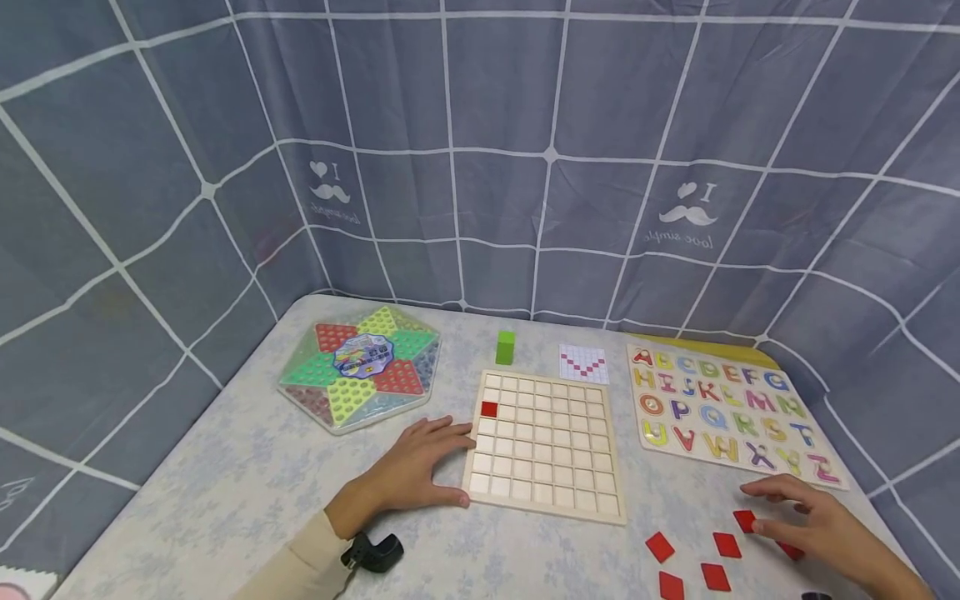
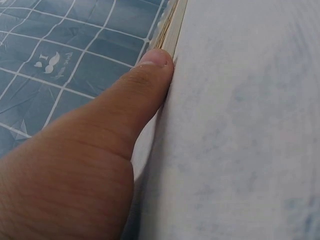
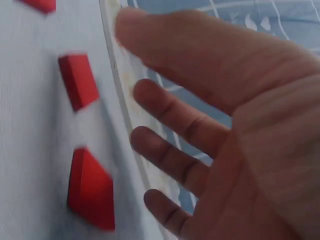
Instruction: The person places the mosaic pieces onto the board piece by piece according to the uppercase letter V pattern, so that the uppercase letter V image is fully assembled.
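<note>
A square wooden grid board (image 1: 543,446) lies on the table, with one red square tile (image 1: 489,409) in a cell of its left column. At the board's left edge, my left hand (image 1: 420,467) rests with fingers and thumb spread; the left wrist view shows the thumb (image 2: 152,62) touching the edge. My right hand (image 1: 821,529) hovers over loose red tiles at the lower right, its fingers loosely bent and holding nothing. In the right wrist view, red tiles (image 3: 80,82) lie on the cloth below the fingers. Another loose tile (image 1: 660,547) lies nearer the board.
A small card (image 1: 583,364) with a pink V-shaped pattern lies behind the board, and a green block (image 1: 506,347) stands left of it. An alphabet puzzle board (image 1: 727,408) occupies the right side. A hexagonal star-patterned game board (image 1: 363,367) lies at the left. A curtain hangs behind.
</note>
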{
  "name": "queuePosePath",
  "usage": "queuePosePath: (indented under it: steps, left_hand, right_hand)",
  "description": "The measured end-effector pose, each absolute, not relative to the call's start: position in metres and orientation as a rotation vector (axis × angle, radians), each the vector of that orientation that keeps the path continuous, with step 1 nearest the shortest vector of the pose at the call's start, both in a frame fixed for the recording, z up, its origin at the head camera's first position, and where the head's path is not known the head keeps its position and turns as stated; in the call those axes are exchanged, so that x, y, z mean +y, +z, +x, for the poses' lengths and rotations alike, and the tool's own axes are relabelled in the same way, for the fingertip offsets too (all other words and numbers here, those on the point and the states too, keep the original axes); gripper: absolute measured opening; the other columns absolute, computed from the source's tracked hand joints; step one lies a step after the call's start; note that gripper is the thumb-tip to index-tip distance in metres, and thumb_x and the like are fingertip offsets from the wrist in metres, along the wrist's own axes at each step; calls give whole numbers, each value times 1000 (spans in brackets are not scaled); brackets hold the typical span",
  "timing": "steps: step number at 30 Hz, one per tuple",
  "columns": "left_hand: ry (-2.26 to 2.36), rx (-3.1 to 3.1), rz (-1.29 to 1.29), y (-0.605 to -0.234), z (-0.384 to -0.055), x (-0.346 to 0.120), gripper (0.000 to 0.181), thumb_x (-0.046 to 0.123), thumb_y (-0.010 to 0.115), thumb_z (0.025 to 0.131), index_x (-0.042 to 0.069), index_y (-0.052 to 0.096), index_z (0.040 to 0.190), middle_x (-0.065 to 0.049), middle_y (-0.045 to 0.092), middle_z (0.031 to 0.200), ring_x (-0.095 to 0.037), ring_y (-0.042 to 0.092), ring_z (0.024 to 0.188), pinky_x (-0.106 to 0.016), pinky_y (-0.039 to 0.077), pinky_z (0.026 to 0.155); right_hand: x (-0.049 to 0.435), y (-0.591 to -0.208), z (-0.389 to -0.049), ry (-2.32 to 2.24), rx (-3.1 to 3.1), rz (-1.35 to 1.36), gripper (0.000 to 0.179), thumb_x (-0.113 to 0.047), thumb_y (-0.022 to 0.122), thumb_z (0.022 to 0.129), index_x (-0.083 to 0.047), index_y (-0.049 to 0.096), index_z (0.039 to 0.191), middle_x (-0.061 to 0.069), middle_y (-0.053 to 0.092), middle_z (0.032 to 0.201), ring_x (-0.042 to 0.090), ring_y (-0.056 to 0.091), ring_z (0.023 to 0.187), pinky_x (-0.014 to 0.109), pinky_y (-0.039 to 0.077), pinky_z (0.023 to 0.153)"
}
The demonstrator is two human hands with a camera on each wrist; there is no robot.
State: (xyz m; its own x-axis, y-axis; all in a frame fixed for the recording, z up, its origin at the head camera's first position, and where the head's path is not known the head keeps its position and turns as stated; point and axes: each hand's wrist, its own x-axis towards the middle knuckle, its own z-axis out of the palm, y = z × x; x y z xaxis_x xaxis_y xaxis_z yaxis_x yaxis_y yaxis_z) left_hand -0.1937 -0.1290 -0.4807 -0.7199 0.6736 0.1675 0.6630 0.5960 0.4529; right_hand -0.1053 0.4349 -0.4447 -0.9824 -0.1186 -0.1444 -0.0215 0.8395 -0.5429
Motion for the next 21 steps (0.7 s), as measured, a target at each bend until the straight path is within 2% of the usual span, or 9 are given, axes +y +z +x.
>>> queuePosePath:
  steps: [6, 13, 19, 21]
  left_hand:
    - [785, 2790, 1170, -481, -193, -130, 79, 70, 71, 81, 22, 58, 143, 0, 44, 156, -33, 31, 147, -61, 18, 116]
    - [785, 2781, 1148, -482, -193, -130, 80, 71, 70, 81, 23, 56, 145, 2, 42, 158, -30, 28, 148, -58, 16, 117]
    - [797, 2773, 1152, -482, -193, -130, 79, 69, 71, 81, 23, 56, 144, 2, 42, 157, -30, 28, 148, -58, 16, 117]
    - [792, 2775, 1144, -482, -193, -130, 79, 70, 70, 81, 23, 56, 144, 2, 42, 158, -30, 28, 148, -58, 15, 118]
  right_hand:
    - [449, -461, -103, -825, 2877, -219, 35, -26, 82, 87, -11, 73, 117, 2, 63, 116, -9, 49, 98, 14, 45, 76]
    - [452, -471, -100, -824, 2951, -157, 31, -24, 83, 85, -11, 76, 112, 0, 60, 113, -9, 48, 95, 14, 44, 74]
    - [453, -482, -98, -940, 3039, -262, 21, -10, 85, 80, -15, 78, 99, -17, 58, 102, -10, 47, 94, 3, 34, 75]
    - [452, -484, -98, -964, 3067, -307, 21, -6, 86, 78, -15, 78, 96, -18, 58, 99, -8, 48, 92, 2, 34, 74]
